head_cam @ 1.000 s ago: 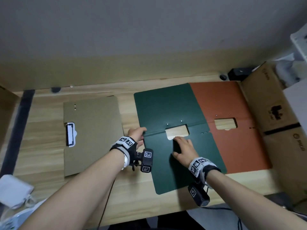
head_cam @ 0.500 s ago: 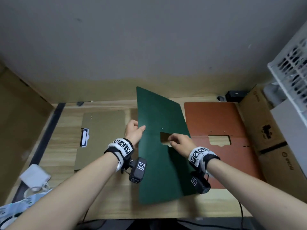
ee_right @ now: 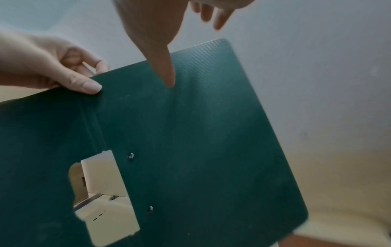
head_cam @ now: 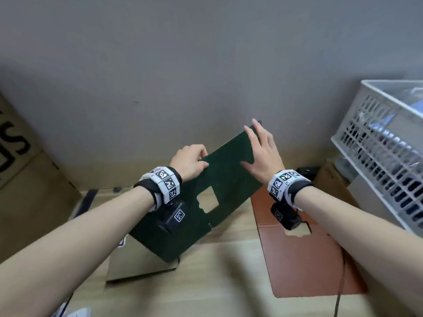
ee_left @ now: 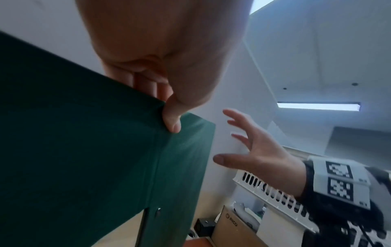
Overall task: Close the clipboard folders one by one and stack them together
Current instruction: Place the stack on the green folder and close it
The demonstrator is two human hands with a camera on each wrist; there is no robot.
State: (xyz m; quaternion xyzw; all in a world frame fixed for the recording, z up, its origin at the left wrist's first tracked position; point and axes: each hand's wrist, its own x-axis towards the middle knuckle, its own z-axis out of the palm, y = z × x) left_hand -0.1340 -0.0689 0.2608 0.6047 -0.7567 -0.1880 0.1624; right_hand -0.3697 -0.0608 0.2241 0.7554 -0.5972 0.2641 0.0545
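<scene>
The dark green folder (head_cam: 219,179) is up in the air, unfolded and tilted, with its lower corner over the tan folder (head_cam: 142,264) on the table. My left hand (head_cam: 202,162) pinches its upper left edge, thumb (ee_left: 171,120) on the near face of the green folder (ee_left: 84,150). My right hand (head_cam: 254,145) is open with straight fingers at the upper right corner. Its thumb (ee_right: 162,66) tip touches the face of the green folder (ee_right: 201,142). The orange folder (head_cam: 309,266) lies open and flat on the right.
A white slatted basket (head_cam: 377,145) stands high at the right above a cardboard box (head_cam: 332,179). Another big cardboard box (head_cam: 27,179) is at the left. A grey wall is close behind the wooden table (head_cam: 229,282). A cable (head_cam: 341,282) crosses the orange folder.
The green folder has come off the table and swung up and leftward over the tan folder. My left hand keeps its edge; my right hand has moved from the cutout to the upper corner.
</scene>
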